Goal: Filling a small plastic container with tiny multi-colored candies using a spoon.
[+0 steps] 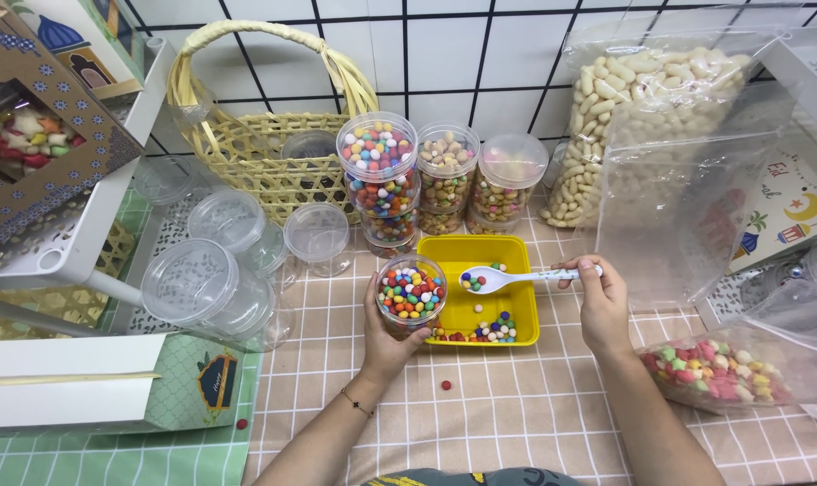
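A person's left hand (389, 335) wraps around a small clear plastic jar (411, 293) filled near its rim with round multicoloured candies, holding it upright at the front left corner of a shallow yellow rectangular plastic tray (509, 255) on a table covered by a beige checked cloth (534, 405). The right hand (602, 301), fingers pinched shut on the handle, holds a white plastic spoon (503, 279) level over the tray, its bowl carrying a few candies just beside the jar's mouth. More loose candies (485, 331) lie along the tray's front edge, and one red candy (445, 385) sits on the cloth below the jar. Behind the tray stand stacked lidded clear jars of candies and nuts (440, 184), with a woven straw basket (264, 148) to their left and empty clear lidded jars (219, 270) beside it. A clear bag of pink and green sweets (719, 373) lies to the right of the right hand.
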